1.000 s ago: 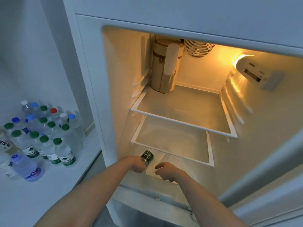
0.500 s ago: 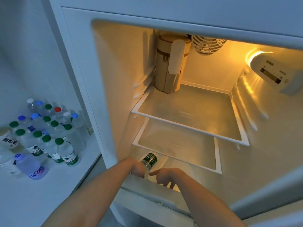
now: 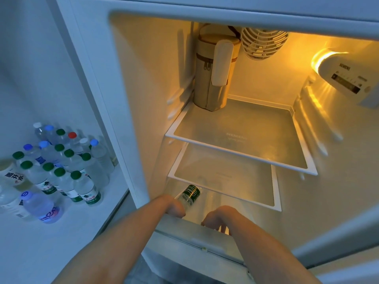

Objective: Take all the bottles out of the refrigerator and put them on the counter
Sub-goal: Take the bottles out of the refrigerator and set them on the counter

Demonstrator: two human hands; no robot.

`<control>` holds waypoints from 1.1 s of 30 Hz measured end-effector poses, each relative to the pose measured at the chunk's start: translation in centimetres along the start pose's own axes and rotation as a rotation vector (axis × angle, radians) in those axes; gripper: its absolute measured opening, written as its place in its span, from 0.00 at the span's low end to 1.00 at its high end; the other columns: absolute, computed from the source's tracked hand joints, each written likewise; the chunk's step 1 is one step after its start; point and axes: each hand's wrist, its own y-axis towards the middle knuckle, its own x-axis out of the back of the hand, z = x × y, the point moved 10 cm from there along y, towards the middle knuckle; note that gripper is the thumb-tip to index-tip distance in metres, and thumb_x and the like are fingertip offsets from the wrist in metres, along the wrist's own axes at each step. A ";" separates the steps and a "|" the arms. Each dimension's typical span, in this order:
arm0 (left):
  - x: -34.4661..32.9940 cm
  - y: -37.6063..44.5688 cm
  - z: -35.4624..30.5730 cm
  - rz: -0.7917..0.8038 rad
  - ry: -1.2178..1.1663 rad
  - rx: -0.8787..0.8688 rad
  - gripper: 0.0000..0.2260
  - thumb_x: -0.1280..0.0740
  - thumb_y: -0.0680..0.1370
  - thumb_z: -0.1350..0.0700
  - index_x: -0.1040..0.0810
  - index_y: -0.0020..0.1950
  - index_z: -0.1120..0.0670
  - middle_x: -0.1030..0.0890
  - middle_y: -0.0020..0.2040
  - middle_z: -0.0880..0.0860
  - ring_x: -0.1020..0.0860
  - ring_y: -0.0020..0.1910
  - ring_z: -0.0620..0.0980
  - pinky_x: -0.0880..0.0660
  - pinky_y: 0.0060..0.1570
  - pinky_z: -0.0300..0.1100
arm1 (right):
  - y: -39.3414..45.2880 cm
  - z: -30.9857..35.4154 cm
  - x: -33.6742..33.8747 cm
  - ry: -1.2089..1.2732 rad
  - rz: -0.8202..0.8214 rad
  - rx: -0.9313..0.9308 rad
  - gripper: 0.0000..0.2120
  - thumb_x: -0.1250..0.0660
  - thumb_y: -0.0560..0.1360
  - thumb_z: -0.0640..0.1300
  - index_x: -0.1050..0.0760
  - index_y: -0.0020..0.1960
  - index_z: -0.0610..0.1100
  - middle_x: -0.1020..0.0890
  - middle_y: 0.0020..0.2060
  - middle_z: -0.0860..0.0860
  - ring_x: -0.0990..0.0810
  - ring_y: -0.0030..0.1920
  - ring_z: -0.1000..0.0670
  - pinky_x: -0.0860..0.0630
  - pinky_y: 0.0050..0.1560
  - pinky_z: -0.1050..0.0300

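My left hand (image 3: 174,208) grips a clear bottle with a dark green label (image 3: 189,194), tilted with its base pointing into the refrigerator, just over the bottom drawer's front (image 3: 184,228). To its right, my right hand (image 3: 217,217) reaches down over the same drawer edge. Its fingers point downward and their tips are hidden, so what they touch is unclear. Several bottles with green, blue, white and red caps (image 3: 61,165) stand grouped on the white counter (image 3: 51,242) at the left. Both glass shelves, upper (image 3: 246,140) and lower (image 3: 225,181), hold no bottles.
A beige zipped pouch (image 3: 213,72) stands at the back left of the upper shelf, below a round fan grille (image 3: 264,44). The lit control box (image 3: 346,76) sits on the right wall. The fridge's left side wall (image 3: 98,99) separates the interior from the counter.
Both hands have sunk lower toward the drawer's front edge, and the bottle in my left hand has come down with them. The view has shifted slightly closer to the fridge.
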 end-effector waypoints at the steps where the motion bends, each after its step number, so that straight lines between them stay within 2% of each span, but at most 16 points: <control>1: 0.1 0.2 0.1 -0.016 -0.008 -0.009 0.30 0.48 0.76 0.49 0.32 0.77 0.55 0.32 0.77 0.58 0.31 0.72 0.58 0.34 0.72 0.58 | -0.1 -0.4 0.0 0.019 -0.009 -0.003 0.25 0.43 0.83 0.47 0.37 0.79 0.43 0.28 0.72 0.42 0.22 0.64 0.40 0.23 0.38 0.50; 3: -0.1 -0.4 0.2 -0.009 -0.030 0.028 0.33 0.48 0.72 0.46 0.32 0.76 0.53 0.31 0.76 0.56 0.32 0.73 0.58 0.34 0.72 0.57 | -0.3 -1.2 -0.1 0.074 -0.008 -0.012 0.23 0.45 0.84 0.43 0.37 0.78 0.39 0.27 0.72 0.41 0.22 0.66 0.38 0.22 0.42 0.51; 5: 0.1 -1.9 0.1 -0.019 -0.088 0.085 0.28 0.45 0.76 0.45 0.32 0.75 0.54 0.31 0.75 0.57 0.31 0.72 0.59 0.34 0.72 0.55 | -0.8 -2.0 -0.2 0.107 -0.024 -0.016 0.23 0.45 0.85 0.41 0.39 0.79 0.38 0.28 0.73 0.41 0.23 0.68 0.38 0.22 0.51 0.49; 8: 0.8 -4.2 -1.0 -0.062 -0.152 0.109 0.23 0.44 0.83 0.49 0.33 0.76 0.57 0.31 0.75 0.60 0.31 0.72 0.61 0.35 0.70 0.51 | -1.5 -2.8 -0.4 0.118 -0.057 -0.006 0.25 0.46 0.85 0.41 0.42 0.81 0.43 0.30 0.74 0.44 0.23 0.67 0.41 0.23 0.53 0.51; 10: 0.7 -4.1 -1.5 -0.063 -0.129 0.073 0.22 0.45 0.85 0.51 0.32 0.76 0.59 0.32 0.76 0.61 0.32 0.73 0.61 0.35 0.70 0.51 | -1.6 -3.7 -0.4 0.115 -0.082 -0.019 0.24 0.48 0.84 0.39 0.41 0.81 0.42 0.31 0.75 0.45 0.21 0.66 0.42 0.22 0.56 0.51; 12: 0.9 -4.1 -1.9 -0.076 -0.128 0.044 0.21 0.44 0.84 0.52 0.31 0.77 0.58 0.32 0.77 0.59 0.32 0.74 0.60 0.34 0.73 0.52 | -2.3 -4.2 0.0 0.115 -0.135 -0.005 0.25 0.49 0.83 0.38 0.37 0.80 0.46 0.30 0.74 0.47 0.19 0.64 0.44 0.20 0.61 0.48; 14: 1.4 -4.7 -2.3 -0.110 -0.183 0.037 0.20 0.41 0.83 0.54 0.27 0.75 0.56 0.29 0.76 0.57 0.31 0.74 0.58 0.33 0.73 0.50 | -3.0 -4.7 0.8 0.187 -0.205 0.031 0.22 0.46 0.82 0.41 0.30 0.75 0.50 0.26 0.69 0.49 0.16 0.59 0.47 0.19 0.60 0.45; 17: 2.7 -6.9 -3.6 -0.190 -0.236 -0.030 0.20 0.45 0.81 0.62 0.25 0.72 0.54 0.28 0.72 0.55 0.28 0.69 0.56 0.30 0.62 0.43 | -4.0 -5.5 2.6 0.403 -0.329 0.071 0.12 0.37 0.79 0.46 0.24 0.61 0.52 0.20 0.57 0.49 0.14 0.50 0.48 0.18 0.52 0.50; 19: 3.8 -7.8 -4.1 -0.254 -0.302 -0.078 0.21 0.46 0.79 0.63 0.27 0.70 0.50 0.26 0.69 0.56 0.25 0.59 0.55 0.27 0.47 0.42 | -4.8 -5.7 3.7 0.477 -0.414 0.091 0.10 0.34 0.77 0.45 0.26 0.58 0.52 0.20 0.48 0.49 0.17 0.42 0.48 0.19 0.45 0.51; 21: 5.1 -8.7 -4.7 -0.342 -0.324 -0.120 0.20 0.45 0.79 0.62 0.29 0.68 0.48 0.25 0.69 0.56 0.24 0.52 0.54 0.29 0.39 0.42 | -5.9 -5.6 4.4 0.486 -0.481 0.105 0.11 0.33 0.76 0.45 0.27 0.57 0.52 0.22 0.45 0.50 0.22 0.39 0.48 0.23 0.40 0.52; 23: 6.0 -9.3 -5.5 -0.393 -0.308 -0.161 0.20 0.43 0.79 0.62 0.30 0.69 0.48 0.27 0.72 0.55 0.23 0.55 0.54 0.25 0.45 0.44 | -6.7 -5.3 4.7 0.449 -0.516 0.113 0.14 0.32 0.76 0.46 0.28 0.60 0.53 0.22 0.50 0.50 0.22 0.43 0.47 0.22 0.41 0.52; 25: 6.6 -10.2 -6.1 -0.450 -0.284 -0.184 0.19 0.41 0.79 0.61 0.30 0.68 0.47 0.28 0.73 0.54 0.24 0.64 0.56 0.23 0.55 0.48 | -7.5 -5.1 4.8 0.413 -0.546 0.117 0.14 0.32 0.76 0.47 0.29 0.60 0.53 0.22 0.54 0.50 0.21 0.48 0.46 0.20 0.48 0.51; 28: 7.2 -11.0 -6.8 -0.542 -0.218 -0.199 0.13 0.38 0.83 0.56 0.30 0.67 0.46 0.27 0.73 0.54 0.26 0.66 0.56 0.24 0.62 0.51 | -8.5 -5.0 4.8 0.358 -0.624 0.117 0.12 0.32 0.77 0.49 0.28 0.59 0.54 0.22 0.58 0.49 0.21 0.55 0.46 0.21 0.57 0.49; 30: 7.4 -11.5 -7.0 -0.604 -0.178 -0.206 0.11 0.38 0.84 0.53 0.30 0.66 0.46 0.26 0.72 0.54 0.25 0.66 0.56 0.25 0.62 0.51 | -9.3 -5.0 4.8 0.339 -0.696 0.119 0.10 0.33 0.78 0.51 0.27 0.58 0.54 0.21 0.58 0.50 0.21 0.54 0.46 0.21 0.58 0.49; 33: 7.3 -12.4 -7.1 -0.661 -0.144 -0.204 0.10 0.37 0.84 0.55 0.30 0.64 0.45 0.25 0.70 0.53 0.24 0.63 0.55 0.23 0.59 0.51 | -10.7 -5.0 4.8 0.344 -0.809 0.117 0.07 0.34 0.79 0.54 0.28 0.56 0.55 0.20 0.55 0.51 0.21 0.51 0.47 0.21 0.54 0.50</control>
